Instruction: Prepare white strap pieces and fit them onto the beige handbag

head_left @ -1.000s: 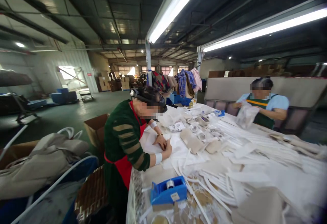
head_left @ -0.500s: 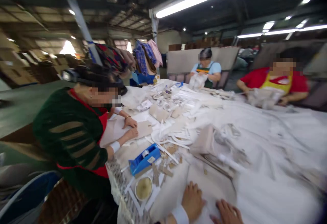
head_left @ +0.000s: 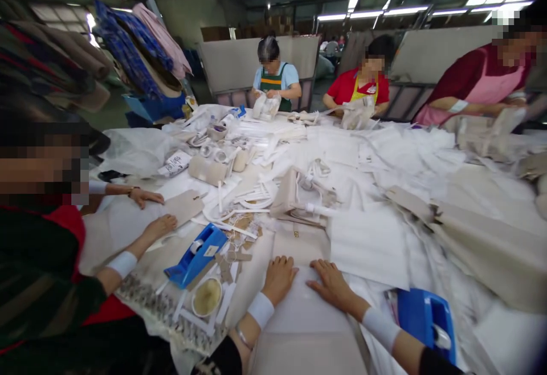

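A beige handbag (head_left: 301,243) with a small metal clasp lies in front of me, and a thin white sheet (head_left: 307,306) covers its middle. My left hand (head_left: 279,278) rests flat on the sheet's left edge, fingers stretched out toward the clasp end. On the opposite edge lies my right hand (head_left: 332,285), palm down with its fingers apart. Neither hand grips anything. Just beyond stands another beige bag (head_left: 285,195) with clear wrapping about it. A stack of white sheets (head_left: 367,244) lies to the right of my hands.
Blue tape dispensers stand left (head_left: 199,255) and right (head_left: 427,321) of me. A round tub (head_left: 207,297) sits among paper scraps near the left edge. A long beige bag piece (head_left: 491,249) lies at right. A co-worker's hands (head_left: 158,224) press a beige piece at left; several people work across the table.
My view has swung right and down, bringing both forearms, the right-hand dispenser and another co-worker into sight. Both hands still lie flat on the sheet-covered bag.
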Tool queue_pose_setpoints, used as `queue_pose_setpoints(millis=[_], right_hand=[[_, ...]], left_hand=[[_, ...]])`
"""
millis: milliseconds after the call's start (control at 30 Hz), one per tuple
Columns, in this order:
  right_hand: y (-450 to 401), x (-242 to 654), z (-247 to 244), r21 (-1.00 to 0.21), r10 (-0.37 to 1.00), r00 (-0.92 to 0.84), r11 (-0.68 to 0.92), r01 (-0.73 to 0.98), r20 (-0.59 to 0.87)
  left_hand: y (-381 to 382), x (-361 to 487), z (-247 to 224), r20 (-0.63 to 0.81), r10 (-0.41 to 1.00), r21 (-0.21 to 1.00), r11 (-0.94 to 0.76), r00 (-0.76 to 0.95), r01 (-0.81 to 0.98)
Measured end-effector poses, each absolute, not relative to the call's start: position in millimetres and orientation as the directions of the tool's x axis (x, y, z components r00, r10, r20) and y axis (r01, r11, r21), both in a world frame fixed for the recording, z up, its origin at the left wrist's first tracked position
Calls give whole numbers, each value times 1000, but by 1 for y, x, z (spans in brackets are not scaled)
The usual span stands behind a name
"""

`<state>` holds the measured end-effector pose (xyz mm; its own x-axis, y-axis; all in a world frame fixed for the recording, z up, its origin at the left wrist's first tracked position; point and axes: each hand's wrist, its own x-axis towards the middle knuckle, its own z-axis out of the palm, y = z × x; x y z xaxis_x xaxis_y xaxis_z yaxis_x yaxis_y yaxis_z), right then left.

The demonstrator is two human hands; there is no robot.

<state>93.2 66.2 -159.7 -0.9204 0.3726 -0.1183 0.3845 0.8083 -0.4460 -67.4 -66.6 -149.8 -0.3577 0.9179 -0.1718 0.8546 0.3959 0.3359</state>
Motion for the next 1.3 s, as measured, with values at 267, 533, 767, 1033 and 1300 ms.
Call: queue_pose_setpoints(millis=[267, 533, 767, 1033, 1300], right_hand=[[84, 103, -161, -660, 291, -943, 678, 324, -164], [84, 107, -162, -630, 246, -944, 703, 329, -219], [84, 108, -167, -568, 198, -949, 765, 305, -243], [82, 106, -169, -571, 195, -946, 759, 312, -258], [82, 109, -174, -552, 216, -945, 770, 320, -246]], left_hand=[[-63, -78, -146, -247, 917, 370, 387, -312, 845], [-63, -82, -150, -303, 911, 348, 378, -279, 858], [-61, -80, -154, -290, 899, 319, 414, -329, 852], [-72, -70, -148, -165, 922, 223, 380, -350, 898], [-95, -42, -148, -181, 969, 411, 231, -170, 882]])
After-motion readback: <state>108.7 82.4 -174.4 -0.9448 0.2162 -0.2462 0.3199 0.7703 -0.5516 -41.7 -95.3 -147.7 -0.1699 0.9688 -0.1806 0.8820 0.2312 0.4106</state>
